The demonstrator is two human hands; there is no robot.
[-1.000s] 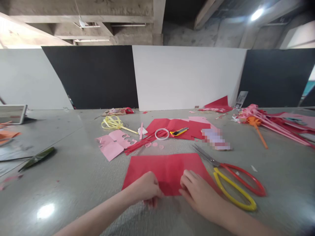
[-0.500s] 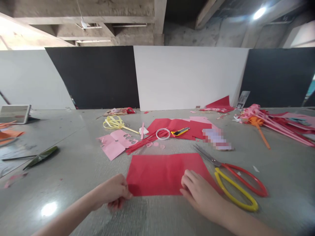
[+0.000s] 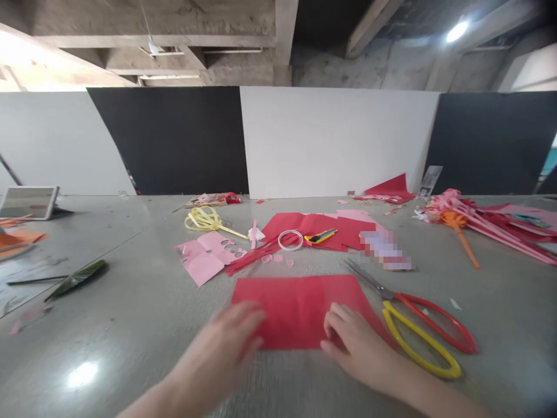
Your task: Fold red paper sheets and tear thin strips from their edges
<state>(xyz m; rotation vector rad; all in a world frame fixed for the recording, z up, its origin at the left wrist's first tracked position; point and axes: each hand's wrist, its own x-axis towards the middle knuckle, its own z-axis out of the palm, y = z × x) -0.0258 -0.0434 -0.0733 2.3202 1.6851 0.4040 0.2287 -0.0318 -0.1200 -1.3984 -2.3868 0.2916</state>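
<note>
A red sheet of paper [image 3: 291, 310] lies in front of me, with a faint crease near its middle. My left hand [image 3: 232, 331] is over the sheet's left part, blurred, its fingers stretched forward and the thumb apart from them. At the right front edge of the paper, my right hand [image 3: 350, 337] has curled fingers on top and its thumb by the edge, gripping it. Large scissors [image 3: 387, 293] with one red and one yellow handle lie just right of the sheet, their blades pointing away to the left.
Beyond the sheet lie more red paper [image 3: 343, 226], a yellow utility knife [image 3: 321, 236], a white tape ring [image 3: 290, 240], cut pink paper [image 3: 204, 261] and a yellow ribbon loop [image 3: 206, 219]. Pink strips [image 3: 478, 220] lie right; a green leaf-like piece [image 3: 78, 278] and a tablet [image 3: 30, 202] left.
My left hand has let go of the sheet's left front corner and moved right, over the paper. My right hand stays at the front edge. The view has shifted slightly.
</note>
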